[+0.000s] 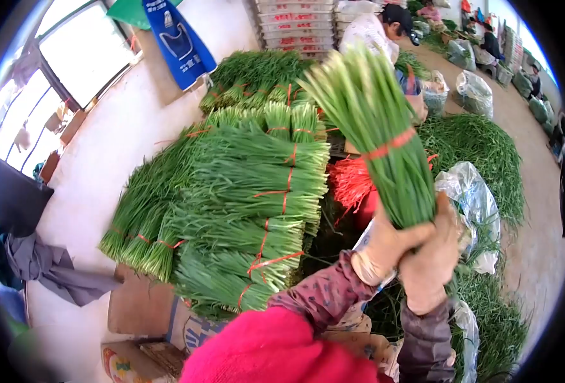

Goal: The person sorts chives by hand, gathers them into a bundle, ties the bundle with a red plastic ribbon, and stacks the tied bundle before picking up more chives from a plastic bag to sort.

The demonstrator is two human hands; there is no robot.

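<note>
A thick bundle of garlic chives (pixel 391 172) stands tilted in front of me, pale cut ends up and green leaves down. An orange-red tie circles its middle. Both hands clasp the lower, leafy end. My left hand (pixel 388 249) closes on it from the left, and my right hand (pixel 432 255) from the right. Both wear pale gloves, and the leaf tips are hidden within them. Left of the hands lies a large stack of tied chive bundles (pixel 238 191). A bunch of red ties (pixel 353 182) sits just behind my left hand.
Loose chives (pixel 477 153) are heaped on the right beside clear plastic bags (pixel 471 191). White crates (pixel 295 25) are stacked at the back, near a co-worker in a dark cap (pixel 397 19). A blue bag (pixel 179 45) hangs on the wall. Cardboard boxes (pixel 139 300) stand at lower left.
</note>
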